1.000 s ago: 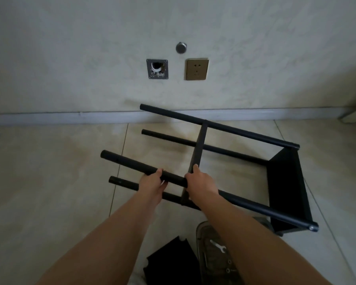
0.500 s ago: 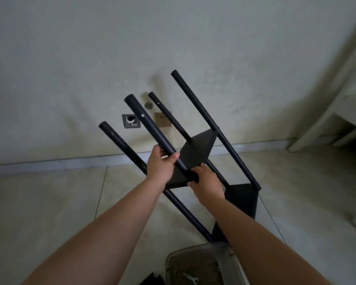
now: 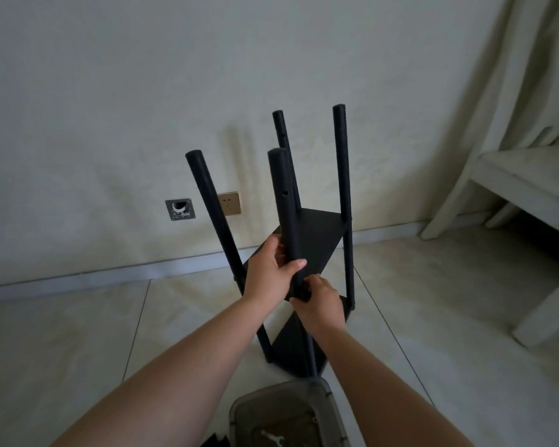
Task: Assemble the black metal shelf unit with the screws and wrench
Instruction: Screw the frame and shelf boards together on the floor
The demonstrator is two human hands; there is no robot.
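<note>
posts (image 3: 341, 162): 4 | shelf panels (image 3: 317, 233): 2 | hands (image 3: 267, 275): 2 | wrench (image 3: 273, 439): 1

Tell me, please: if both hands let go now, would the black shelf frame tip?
Possibly: the shelf frame stands tall on a narrow base. It probably stays rigid, with two panels bracing the posts. The left hand and right hand both grip the near post.

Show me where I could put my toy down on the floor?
Bare tile lies left of the black metal shelf unit, up to the grey baseboard, and right of it, before the white bench. Near the clear plastic parts bin it is crowded.
</note>
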